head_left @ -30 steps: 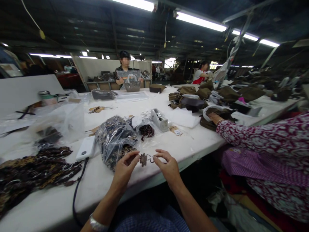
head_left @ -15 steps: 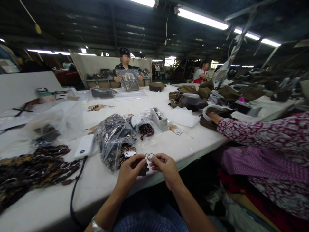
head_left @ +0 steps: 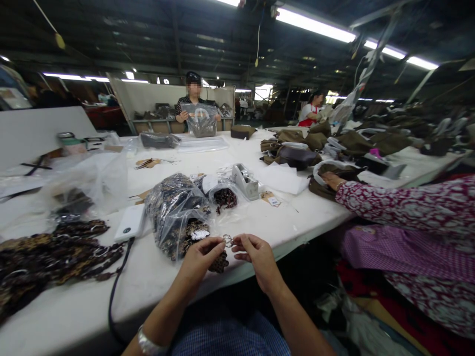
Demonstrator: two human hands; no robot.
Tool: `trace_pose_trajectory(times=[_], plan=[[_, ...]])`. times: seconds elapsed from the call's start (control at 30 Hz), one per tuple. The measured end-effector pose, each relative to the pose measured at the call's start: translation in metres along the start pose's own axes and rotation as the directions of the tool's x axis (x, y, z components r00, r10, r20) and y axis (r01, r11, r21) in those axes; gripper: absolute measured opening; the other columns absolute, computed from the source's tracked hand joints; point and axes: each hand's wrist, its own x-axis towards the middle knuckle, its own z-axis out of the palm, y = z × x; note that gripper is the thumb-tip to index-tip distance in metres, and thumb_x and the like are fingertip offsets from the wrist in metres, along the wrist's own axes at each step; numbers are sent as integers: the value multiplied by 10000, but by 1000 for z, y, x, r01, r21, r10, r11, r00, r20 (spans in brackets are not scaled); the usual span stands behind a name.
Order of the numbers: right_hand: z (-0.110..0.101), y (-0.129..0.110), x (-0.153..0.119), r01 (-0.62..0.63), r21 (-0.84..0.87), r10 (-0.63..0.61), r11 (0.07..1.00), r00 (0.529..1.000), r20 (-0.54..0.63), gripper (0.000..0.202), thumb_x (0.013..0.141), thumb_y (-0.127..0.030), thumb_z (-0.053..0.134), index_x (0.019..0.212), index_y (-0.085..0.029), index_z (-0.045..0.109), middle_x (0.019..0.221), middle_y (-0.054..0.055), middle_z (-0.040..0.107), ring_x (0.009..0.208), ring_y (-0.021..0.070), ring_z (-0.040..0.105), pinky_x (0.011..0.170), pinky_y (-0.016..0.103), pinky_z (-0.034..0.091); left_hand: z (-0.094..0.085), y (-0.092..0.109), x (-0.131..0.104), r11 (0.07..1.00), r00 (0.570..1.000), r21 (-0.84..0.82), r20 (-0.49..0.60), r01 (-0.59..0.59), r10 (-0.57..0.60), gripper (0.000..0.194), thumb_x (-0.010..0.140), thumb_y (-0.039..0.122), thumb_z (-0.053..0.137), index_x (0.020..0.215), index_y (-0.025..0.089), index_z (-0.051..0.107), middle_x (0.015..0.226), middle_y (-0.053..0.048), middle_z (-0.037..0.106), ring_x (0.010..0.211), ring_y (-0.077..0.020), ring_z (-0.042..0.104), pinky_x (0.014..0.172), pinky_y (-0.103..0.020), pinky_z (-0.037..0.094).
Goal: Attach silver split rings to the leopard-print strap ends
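Note:
My left hand (head_left: 202, 254) pinches thin metal rings (head_left: 227, 241) between thumb and fingertips, just above the table's front edge. Close on the other side of the rings is my right hand (head_left: 258, 254), its fingers loosened and apart; whether a fingertip still touches them is hard to see. Below the rings lies a dark brown patterned piece (head_left: 219, 263), partly behind my left hand. A clear plastic bag (head_left: 174, 207) full of leopard-patterned pieces stands just beyond, and a smaller bag (head_left: 225, 199) of dark reddish-brown pieces sits to its right.
A tape dispenser (head_left: 245, 183) and a paper tag (head_left: 270, 199) lie ahead. Left are a white device (head_left: 129, 223) with a black cable and a heap of patterned strips (head_left: 48, 262). A co-worker's sleeve (head_left: 401, 202) reaches in from the right, near olive bags (head_left: 293, 153).
My right fingers have loosened and opened from the ring they pinched. The rings now sit together by my left fingertips. The person across the table has shifted the bagged item slightly.

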Motion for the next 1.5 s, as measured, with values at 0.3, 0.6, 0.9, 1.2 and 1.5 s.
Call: trace_pose_trajectory(times=[0.3, 0.6, 0.9, 1.2, 1.5], plan=[[5, 2, -3, 23, -58, -19, 998, 997, 69, 366, 760, -472, 746, 964, -169, 772, 829, 48, 715, 713, 137, 601, 638, 244, 546, 3, 6, -3, 998, 992, -62, 129, 3, 5, 294, 791, 381, 712, 973, 154, 760, 879, -65, 750, 774, -171, 663, 679, -240, 501], [6, 7, -1, 39, -114, -20, 993, 986, 164, 313, 756, -383, 761, 963, -150, 773, 768, 30, 710, 618, 106, 567, 560, 204, 484, 6, -2, 0, 909, 954, 298, 15, -292, 301, 195, 771, 331, 689, 876, 197, 785, 908, -71, 771, 806, -229, 717, 754, -329, 574], [0, 7, 2, 86, -185, -81, 979, 996, 36, 295, 764, -414, 724, 830, -127, 708, 619, -1, 642, 532, 106, 568, 539, 217, 497, 0, -10, 3, 934, 956, 265, -102, -239, 274, 252, 781, 382, 690, 918, 188, 773, 943, -68, 782, 861, -240, 735, 824, -336, 581], [4, 0, -4, 128, -290, -142, 948, 989, -28, 273, 835, -409, 607, 950, -163, 631, 558, -17, 641, 418, 110, 559, 402, 187, 452, 4, -8, -3, 934, 947, 264, -145, -242, 287, 195, 751, 350, 735, 880, 210, 777, 941, -52, 786, 875, -246, 727, 820, -320, 570], [10, -5, -9, 138, -339, -158, 931, 987, -31, 246, 831, -330, 576, 958, -149, 684, 530, -25, 619, 399, 94, 523, 387, 173, 407, 9, -10, -7, 913, 934, 259, -85, -316, 348, 163, 785, 343, 716, 866, 210, 766, 911, -54, 758, 834, -225, 710, 812, -323, 572]])
